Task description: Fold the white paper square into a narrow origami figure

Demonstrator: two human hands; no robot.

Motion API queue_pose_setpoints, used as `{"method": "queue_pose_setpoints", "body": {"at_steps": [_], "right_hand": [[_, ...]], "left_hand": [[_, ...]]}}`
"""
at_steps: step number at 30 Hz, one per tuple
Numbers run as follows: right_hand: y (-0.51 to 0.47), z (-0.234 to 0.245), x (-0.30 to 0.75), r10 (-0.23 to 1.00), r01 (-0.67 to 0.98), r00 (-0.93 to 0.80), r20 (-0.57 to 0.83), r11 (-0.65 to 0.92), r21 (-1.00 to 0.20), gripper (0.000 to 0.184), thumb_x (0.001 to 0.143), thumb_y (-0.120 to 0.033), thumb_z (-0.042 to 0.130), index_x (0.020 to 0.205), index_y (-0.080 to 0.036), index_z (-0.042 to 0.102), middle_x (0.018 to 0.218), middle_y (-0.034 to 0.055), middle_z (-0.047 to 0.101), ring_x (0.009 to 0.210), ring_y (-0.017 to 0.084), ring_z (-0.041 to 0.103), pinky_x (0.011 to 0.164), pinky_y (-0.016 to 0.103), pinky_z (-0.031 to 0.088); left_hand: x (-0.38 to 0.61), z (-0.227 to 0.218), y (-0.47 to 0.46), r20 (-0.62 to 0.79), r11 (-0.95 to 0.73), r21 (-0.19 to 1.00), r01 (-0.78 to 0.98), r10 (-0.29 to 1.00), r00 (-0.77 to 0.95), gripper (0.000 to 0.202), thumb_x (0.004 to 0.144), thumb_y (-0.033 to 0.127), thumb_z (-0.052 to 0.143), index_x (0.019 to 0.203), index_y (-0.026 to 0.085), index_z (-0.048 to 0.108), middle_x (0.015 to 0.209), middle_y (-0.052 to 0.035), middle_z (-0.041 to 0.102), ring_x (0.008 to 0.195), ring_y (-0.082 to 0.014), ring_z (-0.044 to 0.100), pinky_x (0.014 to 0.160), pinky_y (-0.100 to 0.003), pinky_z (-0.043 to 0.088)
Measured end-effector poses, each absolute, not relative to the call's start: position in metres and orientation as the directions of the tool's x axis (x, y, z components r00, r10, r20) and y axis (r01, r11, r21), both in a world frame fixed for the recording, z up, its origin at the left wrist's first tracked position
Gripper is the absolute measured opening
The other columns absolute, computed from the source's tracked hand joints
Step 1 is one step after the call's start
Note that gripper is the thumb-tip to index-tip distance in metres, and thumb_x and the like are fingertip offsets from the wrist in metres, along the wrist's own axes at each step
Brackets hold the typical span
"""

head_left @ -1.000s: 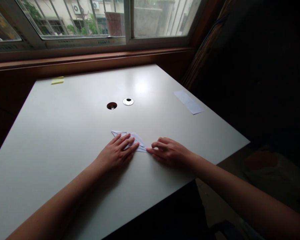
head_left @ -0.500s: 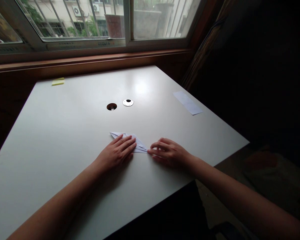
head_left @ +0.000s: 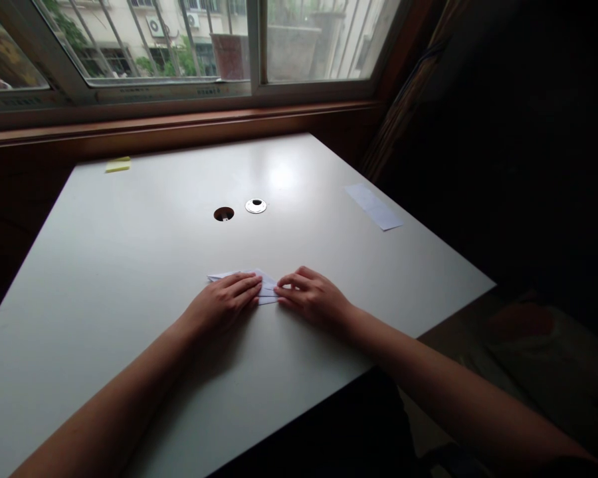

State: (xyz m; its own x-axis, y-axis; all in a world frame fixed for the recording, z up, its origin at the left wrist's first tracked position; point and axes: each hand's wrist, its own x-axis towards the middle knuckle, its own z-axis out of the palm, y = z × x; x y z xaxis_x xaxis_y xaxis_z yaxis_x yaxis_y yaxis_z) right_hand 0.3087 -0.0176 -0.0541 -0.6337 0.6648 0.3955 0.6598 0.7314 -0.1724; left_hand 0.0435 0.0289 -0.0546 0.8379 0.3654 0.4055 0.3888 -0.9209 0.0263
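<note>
A folded piece of white paper (head_left: 268, 287) with a pointed left end lies on the white table (head_left: 289, 398). My left hand (head_left: 226, 297) covers its middle, fingers close together on top, holding it against the tabletop; the thumb is mostly hidden below the fingers. At the paper's right end, my right hand (head_left: 315, 295) is closed in a pinch, thumb and index finger on the tip. Both hands hide much of the folds.
A flat strip of white paper (head_left: 373, 207) lies near the table's right edge. Yellow sticky notes (head_left: 117, 164) sit at the far left corner. Beyond my hands are a round cable hole (head_left: 224, 214) and its cover (head_left: 256, 206). A barred window (head_left: 179, 46) stands behind.
The folded paper has turned slightly, its left tip moving left and nearer. My right hand has moved left, closer to my left hand, which has also shifted slightly left.
</note>
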Motion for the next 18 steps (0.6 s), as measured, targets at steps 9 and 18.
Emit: {"method": "queue_pose_setpoints", "body": {"at_steps": [9,18], "right_hand": [[-0.012,-0.054,0.307,0.673,0.664,-0.631,0.386,0.726,-0.178,0.025,0.097,-0.029,0.054,0.115,-0.023,0.068,0.111,0.0071,0.068,0.089,0.021,0.055,0.083,0.038,0.051],[-0.006,-0.052,0.297,0.682,0.695,-0.625,0.38,0.708,-0.127,0.023,0.096,-0.032,0.054,0.112,-0.021,0.067,0.102,0.0092,0.064,0.085,0.02,0.051,0.079,0.035,0.046]], "left_hand": [[0.04,-0.052,0.03,0.433,-0.917,0.003,0.399,0.361,0.826,0.027,0.095,0.022,0.055,0.119,0.018,0.066,0.117,-0.0075,0.071,0.108,-0.0222,0.067,0.093,-0.039,0.059],[0.037,-0.049,0.032,0.431,-0.916,-0.031,0.401,0.349,0.832,0.024,0.094,0.016,0.054,0.115,0.017,0.066,0.112,-0.0073,0.073,0.101,-0.0221,0.069,0.085,-0.037,0.06]]}}
